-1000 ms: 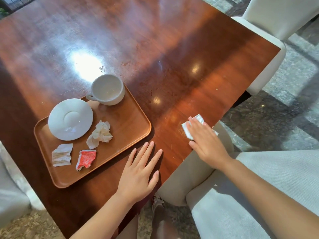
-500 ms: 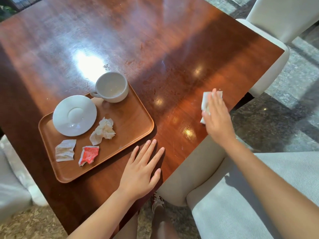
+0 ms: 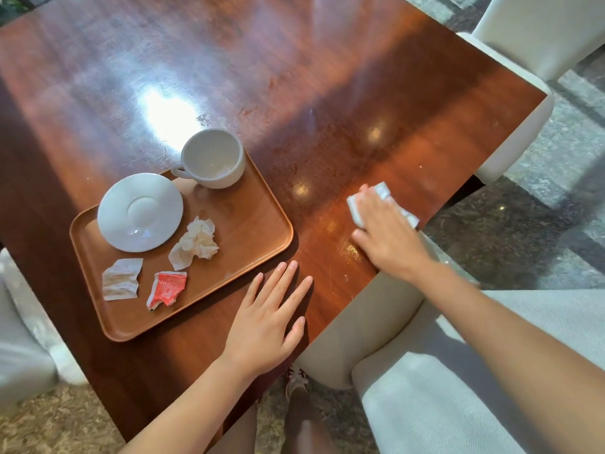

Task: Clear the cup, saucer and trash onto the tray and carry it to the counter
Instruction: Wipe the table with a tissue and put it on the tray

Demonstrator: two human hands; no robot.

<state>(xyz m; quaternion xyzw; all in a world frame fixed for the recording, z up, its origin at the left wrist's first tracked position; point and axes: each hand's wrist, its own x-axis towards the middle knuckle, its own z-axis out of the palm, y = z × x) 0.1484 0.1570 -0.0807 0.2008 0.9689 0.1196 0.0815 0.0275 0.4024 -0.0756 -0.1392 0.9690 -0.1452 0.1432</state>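
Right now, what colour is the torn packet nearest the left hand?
Red with white print, torn packet on the tray; head view.

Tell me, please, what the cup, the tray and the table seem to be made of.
The cup looks like glazed ceramic: off-white, thick-walled, with a soft sheen. The tray seems to be wood or a wood-look laminate, matte, with faint grain and rounded corners. The table looks like dark reddish wood under a glossy varnish, since it mirrors bright lights; whether it is solid wood or veneer cannot be told.

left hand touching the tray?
Apart. Head view shows a strip of bare table between the left hand fingertips and the tray rim.
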